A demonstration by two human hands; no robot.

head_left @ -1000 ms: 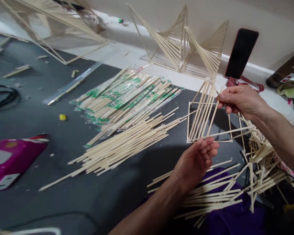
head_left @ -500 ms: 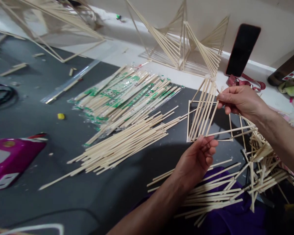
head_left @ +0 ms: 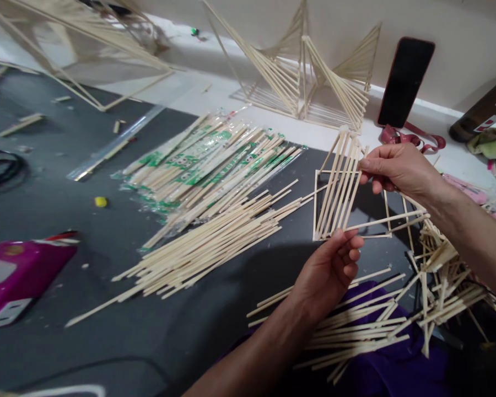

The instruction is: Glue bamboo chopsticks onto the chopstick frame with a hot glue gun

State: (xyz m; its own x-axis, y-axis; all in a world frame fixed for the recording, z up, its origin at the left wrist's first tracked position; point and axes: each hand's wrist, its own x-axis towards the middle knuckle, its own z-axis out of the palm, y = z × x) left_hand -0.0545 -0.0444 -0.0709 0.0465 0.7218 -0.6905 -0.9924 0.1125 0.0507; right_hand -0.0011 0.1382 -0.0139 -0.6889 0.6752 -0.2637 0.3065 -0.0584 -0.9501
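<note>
A small frame of thin wooden sticks stands on the dark table, with a slanted row of sticks fanning up one side. My right hand pinches the rightmost stick of that row near its upper end, between thumb and fingertips. At the row's lower end, my left hand is closed, thumb and forefinger pinching the foot of the same stick beside the frame's bottom edge. Its other fingers are curled. Another stick runs rightward from just above my left fingertips.
Loose sticks lie left of my hands, before plastic-wrapped chopsticks. More sticks rest on purple cloth. Twisted stick models and a phone stand by the wall. A jumbled stick pile sits right; a magenta box lies left.
The whole view has shifted slightly. Both hands keep the same grip on the stick, whose upper end appears a little closer to the row.
</note>
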